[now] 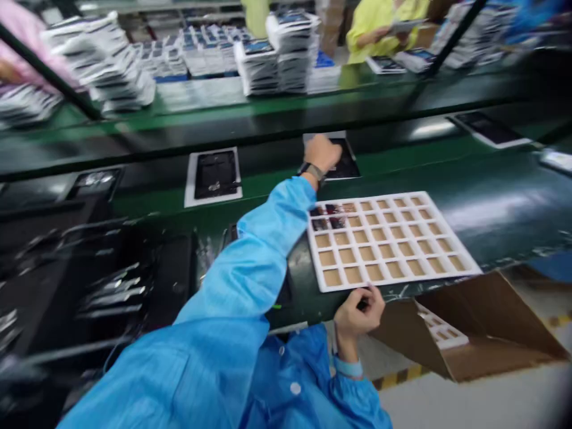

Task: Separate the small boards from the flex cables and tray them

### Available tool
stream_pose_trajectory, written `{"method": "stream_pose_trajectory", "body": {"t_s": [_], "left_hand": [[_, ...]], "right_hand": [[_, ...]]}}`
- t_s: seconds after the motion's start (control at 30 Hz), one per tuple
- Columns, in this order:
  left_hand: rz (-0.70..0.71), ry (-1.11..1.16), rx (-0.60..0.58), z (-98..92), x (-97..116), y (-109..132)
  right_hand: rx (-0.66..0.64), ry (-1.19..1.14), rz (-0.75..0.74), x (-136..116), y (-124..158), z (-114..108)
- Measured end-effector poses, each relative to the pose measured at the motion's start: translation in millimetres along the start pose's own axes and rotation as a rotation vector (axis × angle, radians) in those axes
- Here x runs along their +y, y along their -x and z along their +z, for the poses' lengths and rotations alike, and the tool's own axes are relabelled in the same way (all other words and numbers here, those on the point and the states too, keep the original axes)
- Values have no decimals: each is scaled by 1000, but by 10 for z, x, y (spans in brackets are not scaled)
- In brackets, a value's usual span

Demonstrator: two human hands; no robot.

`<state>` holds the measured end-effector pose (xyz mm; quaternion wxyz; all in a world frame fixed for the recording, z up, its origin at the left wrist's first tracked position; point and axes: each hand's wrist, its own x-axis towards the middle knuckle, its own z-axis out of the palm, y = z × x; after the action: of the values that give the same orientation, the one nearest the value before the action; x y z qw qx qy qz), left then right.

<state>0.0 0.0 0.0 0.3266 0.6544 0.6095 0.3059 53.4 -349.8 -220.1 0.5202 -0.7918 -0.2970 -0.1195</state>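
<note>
My left hand [322,155], wearing a dark watch, reaches over a black flat device in a white frame [346,164] on the green line. Its fingers are curled closed and turned away, so what they hold, if anything, is hidden. Close to my body, my right hand [360,311] is curled at the front edge of a white compartment tray [320,280]; thumb and fingers meet, and a dark spot shows between them. I cannot tell whether it touches the tray. Small dark parts [328,217] occupy a few compartments at the tray's far left corner; the other compartments show brown bottoms.
Another black device in a white frame [214,176] lies left along the line, and one [491,128] lies right. An open cardboard box [491,322] with a white tray inside stands below the table edge. Stacks [292,53] and a person in yellow [379,27] are across.
</note>
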Motion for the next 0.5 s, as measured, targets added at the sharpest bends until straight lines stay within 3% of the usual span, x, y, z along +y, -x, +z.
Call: {"method": "stream_pose_trajectory", "body": {"t_s": [0.1, 0.2, 0.27, 0.37, 0.5], "left_hand": [[200, 163, -15, -317, 57, 700], [421, 412, -14, -648, -138, 1632], [483, 436, 50, -868, -477, 2323], [501, 352, 148, -1149, -1213, 3242], [371, 102, 363, -1411, -2183, 4009]], "right_hand": [[-118, 53, -135, 18, -93, 19], [-192, 11, -208, 49, -160, 32], [-229, -36, -243, 68, -166, -2], [-302, -52, -309, 58, -145, -115], [-377, -26, -311, -169, -167, -283]]}}
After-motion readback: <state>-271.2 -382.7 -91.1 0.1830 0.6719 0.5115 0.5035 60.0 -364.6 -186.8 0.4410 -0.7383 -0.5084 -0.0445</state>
